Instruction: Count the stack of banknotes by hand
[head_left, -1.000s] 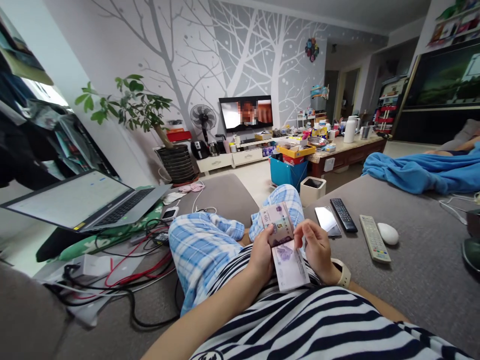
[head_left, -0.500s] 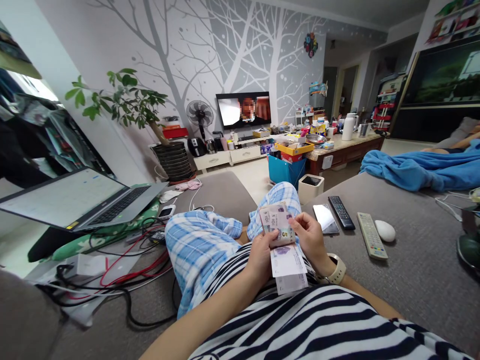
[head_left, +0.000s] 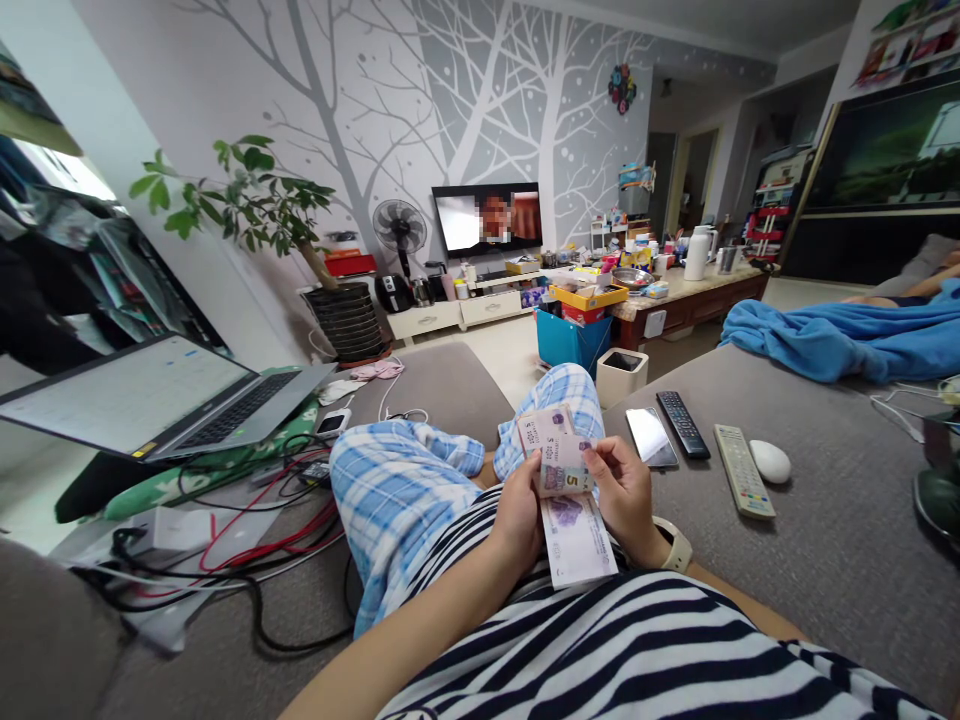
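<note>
A stack of purple-and-cream banknotes (head_left: 544,424) marked with a 5 is bent over between my hands, above my lap. My left hand (head_left: 520,505) grips the stack from its left side, thumb on top. The thumb and fingers of my right hand (head_left: 625,492) pinch the top right corner of one banknote (head_left: 570,465). Below the fold, the lower ends of the notes (head_left: 577,545) hang down over my striped shirt (head_left: 600,640). How many notes there are, I cannot tell.
On the sofa to my right lie a phone (head_left: 652,438), a black remote (head_left: 683,425), a beige remote (head_left: 743,471) and a white mouse (head_left: 770,462). A laptop (head_left: 150,395) stands at left beside tangled cables (head_left: 292,540). Ahead are a bin (head_left: 622,375) and a cluttered table (head_left: 675,290).
The loose note end below the fold has come down onto the others. Another note's top is now pulled across the stack by my right hand, and my left thumb has shifted upward.
</note>
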